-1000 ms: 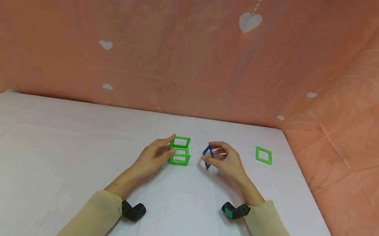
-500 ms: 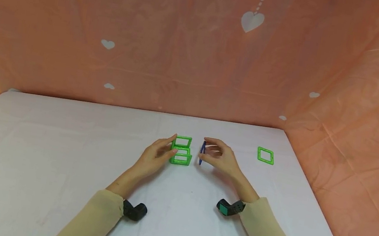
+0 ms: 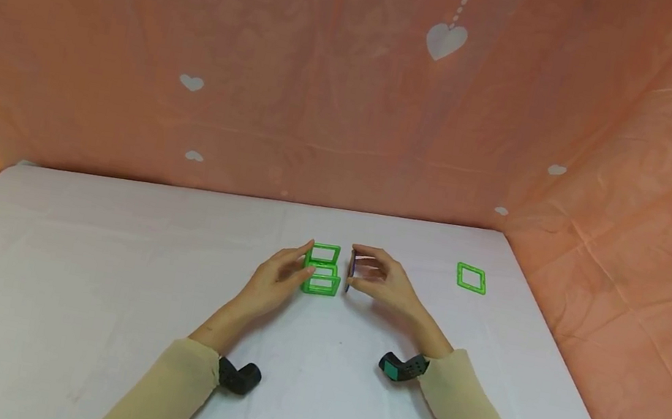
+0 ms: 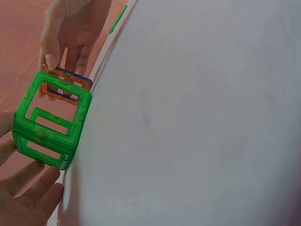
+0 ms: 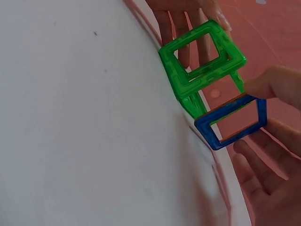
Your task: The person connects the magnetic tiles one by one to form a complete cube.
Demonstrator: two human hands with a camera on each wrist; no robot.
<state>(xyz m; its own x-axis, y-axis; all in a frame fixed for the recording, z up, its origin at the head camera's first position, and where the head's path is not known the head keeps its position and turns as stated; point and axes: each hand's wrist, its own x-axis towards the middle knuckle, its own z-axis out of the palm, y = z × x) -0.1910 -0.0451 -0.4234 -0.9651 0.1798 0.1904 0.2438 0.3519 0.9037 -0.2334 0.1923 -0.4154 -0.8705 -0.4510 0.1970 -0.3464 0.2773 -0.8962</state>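
My left hand [image 3: 270,284] holds an open box of green square magnetic tiles [image 3: 320,292] by its left side, thumb in front and fingers behind. The box stands on the white table. My right hand [image 3: 392,287] pinches an upright square magnetic tile, blue in the right wrist view [image 5: 207,135], between thumb and fingertips. From the left wrist view, orange shows on the tile's [image 4: 87,84] other side, with a blue edge. The tile faces the box's open right side, a narrow gap between them in the head view.
A single green square tile [image 3: 471,289] lies flat at the back right of the white table [image 3: 93,302]. An orange curtain with white hearts [image 3: 303,85] hangs behind the table and along its right side. Each wrist wears a black camera.
My right hand has moved left with the blue tile, closer to the green box, and turned the tile edge-on to the head camera. My left hand and the box have stayed put.
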